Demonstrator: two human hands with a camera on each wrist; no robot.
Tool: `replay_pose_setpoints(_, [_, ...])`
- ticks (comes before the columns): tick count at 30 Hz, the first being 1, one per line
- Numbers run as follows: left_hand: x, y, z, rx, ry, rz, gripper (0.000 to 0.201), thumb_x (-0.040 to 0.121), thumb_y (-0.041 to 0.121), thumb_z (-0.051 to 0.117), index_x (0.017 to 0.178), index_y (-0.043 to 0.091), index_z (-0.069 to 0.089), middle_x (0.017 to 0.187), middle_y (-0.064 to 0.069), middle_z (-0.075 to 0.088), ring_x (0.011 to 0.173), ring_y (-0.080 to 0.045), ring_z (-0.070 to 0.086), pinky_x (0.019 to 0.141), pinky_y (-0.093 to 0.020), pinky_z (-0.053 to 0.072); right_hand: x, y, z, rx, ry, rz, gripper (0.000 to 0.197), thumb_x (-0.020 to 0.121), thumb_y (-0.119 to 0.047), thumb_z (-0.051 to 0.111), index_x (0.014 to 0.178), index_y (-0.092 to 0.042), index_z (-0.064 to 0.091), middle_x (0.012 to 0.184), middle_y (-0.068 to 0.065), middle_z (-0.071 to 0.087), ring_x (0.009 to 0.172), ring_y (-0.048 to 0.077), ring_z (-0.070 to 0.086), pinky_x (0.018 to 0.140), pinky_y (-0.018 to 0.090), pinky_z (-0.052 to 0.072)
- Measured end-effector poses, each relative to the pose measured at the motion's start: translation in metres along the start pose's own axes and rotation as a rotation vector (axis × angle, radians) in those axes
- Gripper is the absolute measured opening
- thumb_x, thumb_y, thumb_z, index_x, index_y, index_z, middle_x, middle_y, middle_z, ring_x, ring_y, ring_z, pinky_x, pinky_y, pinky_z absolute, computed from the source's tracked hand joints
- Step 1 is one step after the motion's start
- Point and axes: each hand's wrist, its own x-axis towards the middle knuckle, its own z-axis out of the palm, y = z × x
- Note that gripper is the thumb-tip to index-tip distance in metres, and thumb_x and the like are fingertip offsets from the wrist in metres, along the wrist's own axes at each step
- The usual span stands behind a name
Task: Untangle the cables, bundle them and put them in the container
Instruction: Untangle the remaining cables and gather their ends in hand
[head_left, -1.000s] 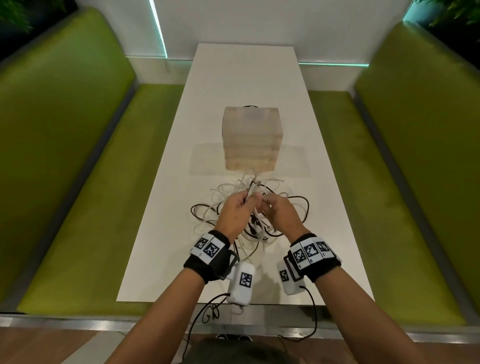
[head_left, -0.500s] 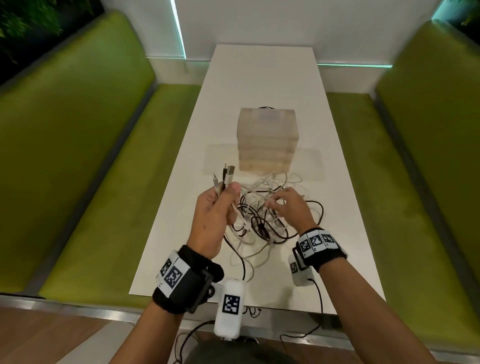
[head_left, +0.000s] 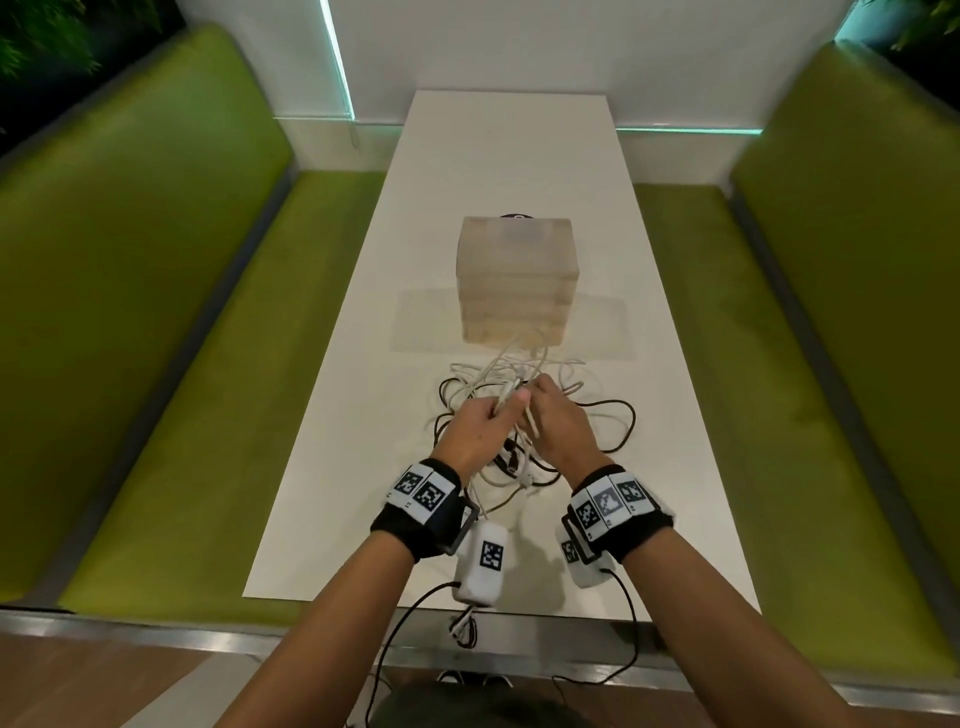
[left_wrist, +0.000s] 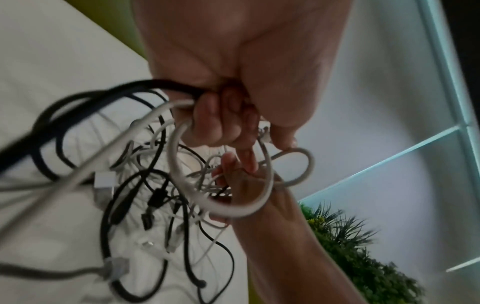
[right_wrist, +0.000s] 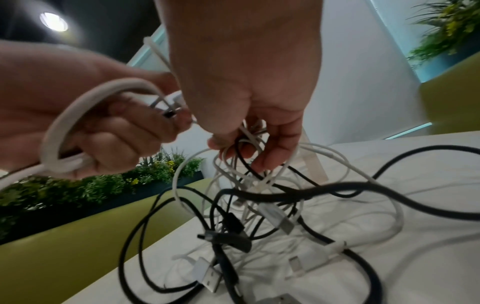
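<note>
Both hands meet just above the tangle of cables (head_left: 524, 415), which lies on the white table (head_left: 509, 156) between the person and the container (head_left: 517, 283). The left hand (head_left: 480, 423) has its fingers curled into a fist round several strands, among them a thick white cable (left_wrist: 233, 209) that loops out below the knuckles and a black cable (left_wrist: 78, 98) that leaves the fist toward the table. The right hand (head_left: 558, 426) sits just beside it, thumb and fingers (right_wrist: 275, 148) bent down into the upper strands, thin white and black cords running between them; whether it pinches a single cord firmly cannot be told. Below the hands the rest of the tangle spreads loose on the tabletop, black and white strands crossing one another, with several plug ends (right_wrist: 207, 277) lying among them. The container, a pale translucent box, stands upright farther along the table's middle, and a few white strands reach up to its near wall. Green upholstered benches (head_left: 156, 312) flank the table on both sides, and leafy plants (right_wrist: 78, 189) stand behind them.
</note>
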Motion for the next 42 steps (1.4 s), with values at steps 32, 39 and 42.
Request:
replay_pose_setpoints(32, [-0.039, 0.014, -0.065, -0.244, 0.05, -0.014, 0.029, 0.097, 0.022, 0.053, 0.073, 0.013, 0.067, 0.051, 0.01, 0.031, 0.046, -0.009, 0.024, 0.042, -0.021, 0.023, 0.016, 0.008, 0.011, -0.097, -0.006, 0.062, 0.026, 0.096, -0.018, 0.046, 0.118, -0.005, 0.052, 0.118, 0.013, 0.048, 0.098, 0.034, 0.058, 0.073, 0.041, 0.047])
replay_pose_setpoints(39, [0.003, 0.008, 0.0, 0.098, 0.012, -0.061, 0.04, 0.091, 0.046, 0.056, 0.073, 0.01, 0.054, 0.055, 0.005, 0.044, 0.048, -0.012, 0.04, 0.047, -0.027, 0.03, 0.002, 0.003, 0.006, -0.087, 0.003, -0.001, 0.024, 0.093, -0.015, 0.051, 0.114, -0.003, 0.05, 0.115, 0.013, 0.046, 0.092, 0.032, 0.056, 0.063, 0.032, 0.032])
replay_pose_setpoints(42, [0.012, 0.005, 0.01, 0.139, 0.099, -0.095, 0.044, 0.093, 0.045, 0.054, 0.064, 0.013, 0.046, 0.058, 0.002, 0.046, 0.051, -0.012, 0.043, 0.047, -0.027, 0.029, 0.0, -0.001, 0.006, -0.024, 0.039, 0.002, 0.023, 0.096, -0.018, 0.047, 0.113, -0.004, 0.051, 0.112, 0.013, 0.047, 0.09, 0.031, 0.054, 0.063, 0.033, 0.033])
